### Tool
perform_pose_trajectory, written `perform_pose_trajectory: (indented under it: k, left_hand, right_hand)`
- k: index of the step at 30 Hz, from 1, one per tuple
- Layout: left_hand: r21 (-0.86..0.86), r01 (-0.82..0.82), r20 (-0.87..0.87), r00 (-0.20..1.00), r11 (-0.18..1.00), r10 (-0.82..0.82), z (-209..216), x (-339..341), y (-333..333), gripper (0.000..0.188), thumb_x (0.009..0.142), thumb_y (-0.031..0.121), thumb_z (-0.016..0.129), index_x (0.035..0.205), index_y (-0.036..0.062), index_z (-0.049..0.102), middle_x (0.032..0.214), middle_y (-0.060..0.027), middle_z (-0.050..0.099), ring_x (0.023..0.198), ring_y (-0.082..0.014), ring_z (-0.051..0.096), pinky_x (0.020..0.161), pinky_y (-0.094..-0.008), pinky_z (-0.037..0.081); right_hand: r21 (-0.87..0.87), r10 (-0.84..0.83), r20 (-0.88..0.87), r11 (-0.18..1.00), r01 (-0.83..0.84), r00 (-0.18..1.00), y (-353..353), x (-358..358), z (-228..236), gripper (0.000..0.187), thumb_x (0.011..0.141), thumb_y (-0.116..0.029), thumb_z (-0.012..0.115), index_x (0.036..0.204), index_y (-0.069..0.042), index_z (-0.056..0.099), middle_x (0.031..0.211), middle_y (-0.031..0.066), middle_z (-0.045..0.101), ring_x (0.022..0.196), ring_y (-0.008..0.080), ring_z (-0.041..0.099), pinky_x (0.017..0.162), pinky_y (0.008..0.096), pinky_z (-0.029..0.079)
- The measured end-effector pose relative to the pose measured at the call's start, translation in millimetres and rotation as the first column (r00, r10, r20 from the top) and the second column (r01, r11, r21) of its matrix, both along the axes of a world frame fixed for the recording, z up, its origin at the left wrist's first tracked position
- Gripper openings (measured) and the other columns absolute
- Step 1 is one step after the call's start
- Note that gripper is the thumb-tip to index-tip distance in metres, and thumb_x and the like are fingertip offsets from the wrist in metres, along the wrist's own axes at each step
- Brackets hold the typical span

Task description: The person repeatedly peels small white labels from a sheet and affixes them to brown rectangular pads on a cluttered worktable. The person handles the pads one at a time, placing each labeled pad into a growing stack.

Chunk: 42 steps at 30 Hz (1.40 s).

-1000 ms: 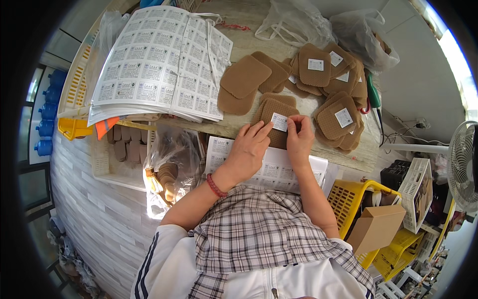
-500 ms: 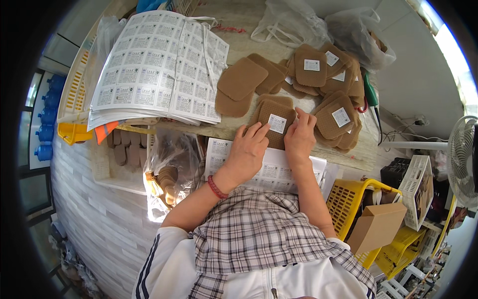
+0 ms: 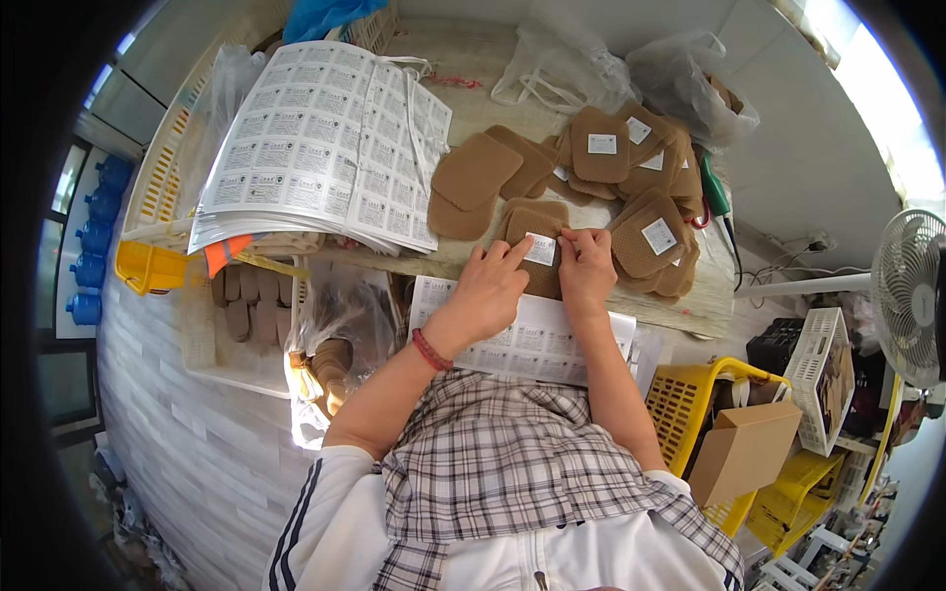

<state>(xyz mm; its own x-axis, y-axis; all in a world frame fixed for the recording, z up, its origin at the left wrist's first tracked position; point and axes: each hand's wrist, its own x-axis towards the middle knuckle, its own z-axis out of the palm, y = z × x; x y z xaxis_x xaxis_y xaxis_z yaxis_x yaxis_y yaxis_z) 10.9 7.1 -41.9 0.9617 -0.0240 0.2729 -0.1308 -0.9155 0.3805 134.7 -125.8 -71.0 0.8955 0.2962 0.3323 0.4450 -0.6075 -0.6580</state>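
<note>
A brown textured pad with rounded corners lies on a small pile at the table's front edge. On it is a white printed label. My left hand rests on the pad's left side, its fingers stretched out and the index fingertip on the label. At the pad's right side my right hand is closed, fingers bent together with the tips by the label's upper right corner. In front of the pads, a label sheet lies partly under my forearms.
A thick stack of label sheets lies at the left. Unlabelled pads sit behind my hands, labelled pads at the right. Plastic bags lie at the back. A yellow basket and a fan stand at the right.
My left index finger has come onto the label. My right fingertips have shifted left to the label's upper right corner. The whole view has tilted slightly.
</note>
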Motion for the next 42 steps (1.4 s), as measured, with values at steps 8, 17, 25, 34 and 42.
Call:
perform_pose_trajectory:
  k: [8, 17, 25, 34, 42]
  left_hand:
    - [-0.137, -0.031, 0.023, 0.999, 0.990, 0.035, -6, -17, -8, 0.006, 0.086, 0.002, 0.054, 0.082, -0.0016, 0.057, 0.153, -0.0318, 0.040, 0.141, -0.0439, 0.038, 0.112, -0.0519, 0.033]
    - [-0.139, -0.033, 0.057, 0.997, 0.990, 0.042, -16, -20, -3, 0.006, 0.088, 0.003, 0.054, 0.085, 0.0000, 0.058, 0.148, -0.0319, 0.044, 0.141, -0.0437, 0.040, 0.114, -0.0522, 0.031]
    - [-0.346, -0.086, -0.048, 0.996, 0.934, 0.074, 16, -26, -18, 0.006, 0.090, 0.006, 0.061, 0.090, 0.0005, 0.063, 0.107, -0.0152, 0.062, 0.102, -0.0345, 0.060, 0.089, -0.0436, 0.047]
    - [-0.333, -0.154, 0.034, 0.984, 0.930, 0.175, 7, -45, 0, 0.008, 0.088, 0.009, 0.068, 0.090, 0.0015, 0.067, 0.085, -0.0121, 0.063, 0.085, -0.0336, 0.062, 0.078, -0.0428, 0.048]
    - [-0.426, -0.216, -0.046, 0.975, 0.878, 0.217, 1, -43, 0, 0.007, 0.088, 0.010, 0.069, 0.087, 0.0035, 0.068, 0.083, -0.0111, 0.063, 0.082, -0.0335, 0.061, 0.076, -0.0425, 0.048]
  right_hand:
    - [0.128, 0.094, 0.200, 0.984, -0.121, 0.975, -6, 11, -14, 0.007, 0.093, -0.009, 0.066, 0.099, -0.008, 0.062, 0.089, 0.0118, 0.067, 0.081, 0.0349, 0.067, 0.067, 0.0436, 0.052]
    - [0.211, -0.132, 0.195, 0.973, 0.090, 0.972, -61, 44, 53, 0.015, 0.100, -0.010, 0.060, 0.114, -0.006, 0.056, 0.100, 0.0161, 0.070, 0.089, 0.0370, 0.069, 0.075, 0.0449, 0.054]
    - [-0.054, 0.228, 0.339, 0.973, -0.223, 0.913, -67, -12, 71, 0.034, 0.083, -0.007, 0.076, 0.115, -0.008, 0.066, 0.112, 0.0110, 0.069, 0.105, 0.0320, 0.064, 0.092, 0.0425, 0.049]
    - [0.045, 0.389, -0.042, 0.921, -0.387, 0.920, -49, -62, 23, 0.014, 0.076, -0.012, 0.082, 0.087, -0.013, 0.074, 0.082, 0.0025, 0.068, 0.079, 0.0254, 0.062, 0.078, 0.0369, 0.047]
    - [0.071, 0.430, 0.140, 0.894, -0.442, 0.892, -41, -63, 17, 0.011, 0.078, -0.006, 0.077, 0.085, -0.010, 0.070, 0.096, 0.0031, 0.070, 0.091, 0.0251, 0.062, 0.083, 0.0376, 0.045]
